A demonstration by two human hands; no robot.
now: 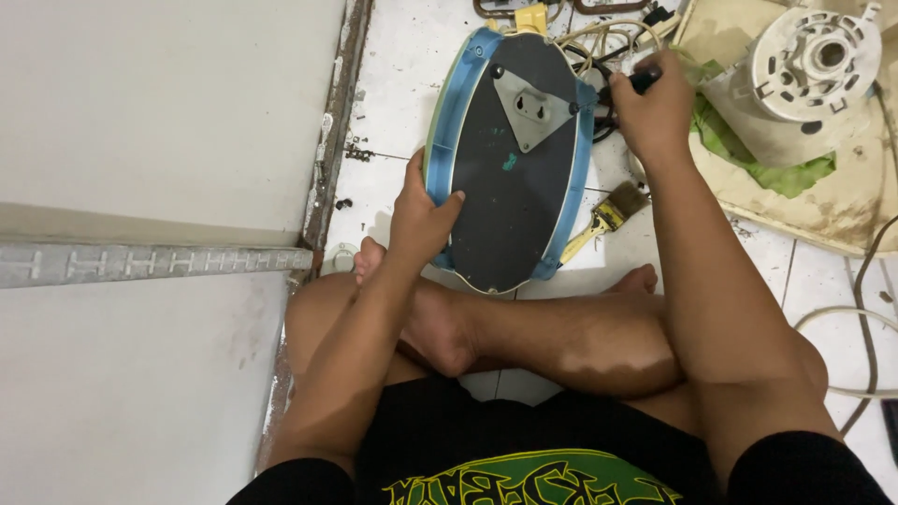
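Head view looks down on a person sitting cross-legged on a white tiled floor (402, 56), which carries everything here. Along the floor's left edge stands a pale grey wall panel with a ribbed metal strip (154, 262) running across it. Just right of that, the left hand (421, 210) clamps the left rim of an oval appliance base with a blue plastic rim and dark flat underside (510, 178), thumb pressed onto the dark face and fingers wrapped behind the edge. The base is tipped up, its lower end near the bare feet, at the middle of the floor's far part. A grey triangular plate (535, 105) sits on its upper half. A yellow-handled paintbrush (608, 215) lies on the tiles just beside the base's right edge. The right hand (655, 108) is closed around a black tool handle (644, 80) at the base's upper right rim. Further right, toward the far right corner, a dirty white round plastic motor housing (814, 56) rests on green cloth (786, 173)
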